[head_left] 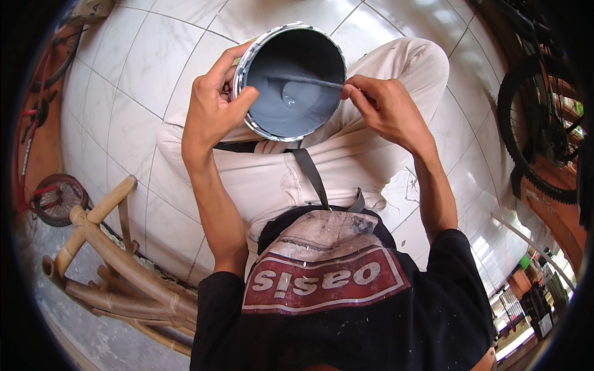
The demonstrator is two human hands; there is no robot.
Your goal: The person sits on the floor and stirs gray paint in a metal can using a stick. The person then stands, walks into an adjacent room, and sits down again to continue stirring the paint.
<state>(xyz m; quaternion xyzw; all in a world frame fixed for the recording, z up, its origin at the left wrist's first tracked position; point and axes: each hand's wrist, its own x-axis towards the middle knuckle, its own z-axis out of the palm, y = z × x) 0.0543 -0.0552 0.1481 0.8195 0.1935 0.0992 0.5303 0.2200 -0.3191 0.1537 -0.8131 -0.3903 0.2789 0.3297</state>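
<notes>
Person sits cross-legged on white tile floor [130,68], bucket [294,49] in front of the lap, btwn both hands, mouth facing the cam; its base is hidden, so can't tell what it rests on. Inside is dark grey, rim spotted w/ white & dark.

L hand [213,105] clamps the bucket's left side, thumb at rim, fingers round the outer wall, partly hidden. R hand [390,108] is at the right rim, thumb & fingers together on the end of a dark stick [303,79], which runs across the opening, far end over/in the grey, can't tell exactly.

Pants [402,68] light, shirt [346,334] black w/ red panel. Bamboo frame [117,247] lower left, bike wheel [516,148] far right.
</notes>
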